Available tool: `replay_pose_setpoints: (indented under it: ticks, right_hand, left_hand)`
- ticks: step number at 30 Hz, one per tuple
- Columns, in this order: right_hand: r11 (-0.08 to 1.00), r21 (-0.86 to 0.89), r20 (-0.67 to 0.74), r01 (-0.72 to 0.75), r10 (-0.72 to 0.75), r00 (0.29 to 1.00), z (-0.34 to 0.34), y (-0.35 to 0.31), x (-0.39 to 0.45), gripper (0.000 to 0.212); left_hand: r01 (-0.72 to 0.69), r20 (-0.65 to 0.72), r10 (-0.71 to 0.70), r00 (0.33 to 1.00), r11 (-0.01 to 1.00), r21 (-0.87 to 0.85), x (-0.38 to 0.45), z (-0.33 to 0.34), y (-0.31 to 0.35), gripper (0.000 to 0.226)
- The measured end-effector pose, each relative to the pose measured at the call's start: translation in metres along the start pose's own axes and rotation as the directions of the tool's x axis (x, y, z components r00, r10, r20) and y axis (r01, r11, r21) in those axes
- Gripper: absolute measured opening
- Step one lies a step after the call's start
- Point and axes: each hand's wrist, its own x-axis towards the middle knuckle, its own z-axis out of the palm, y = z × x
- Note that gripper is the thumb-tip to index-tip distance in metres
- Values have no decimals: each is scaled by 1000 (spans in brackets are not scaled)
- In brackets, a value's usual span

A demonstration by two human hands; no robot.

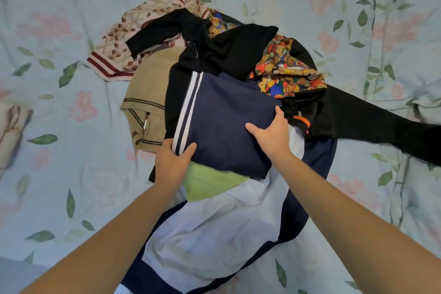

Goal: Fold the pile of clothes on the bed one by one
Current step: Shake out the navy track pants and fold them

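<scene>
A folded navy garment with two white stripes (224,117) rests on top of the clothes pile in the middle of the bed. My left hand (171,162) grips its near left corner by the stripes. My right hand (272,133) holds its right edge, thumb on top. Under it lie a lime green piece (210,184) and a pale blue and navy garment (214,234). Further back are black clothes (233,52), a bear-print fabric (286,71), a tan knit (145,93) and a pink patterned top (124,38).
The floral pale blue bedsheet (59,150) spreads all around the pile. A black garment stretches out to the right edge (381,126). A beige folded item (12,131) lies at the far left.
</scene>
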Motion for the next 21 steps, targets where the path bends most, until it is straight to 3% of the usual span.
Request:
replay_pose_setpoints:
  ticks: [2,5,7,12,21]
  right_hand:
    - [963,223,34,-150,146,989,-3,-6,9,106]
    - [895,372,113,-246,220,969,-8,-8,24,76]
    - [879,400,194,-259,195,961,-10,-11,32,66]
    - [845,465,295,-266,135,946,-18,-22,34,73]
    - [790,581,341,-197,-16,940,-25,-59,-50,59]
  left_hand:
    - [42,51,-39,998,997,-70,4,-2,13,26]
    - [65,171,-33,985,981,-183,18,-6,33,26]
    - [68,252,-17,968,978,-198,28,-7,47,34]
    - [40,367,13,930,990,-138,46,-13,76,39]
    - [-72,405,120,906,989,-130,6,-78,88,38]
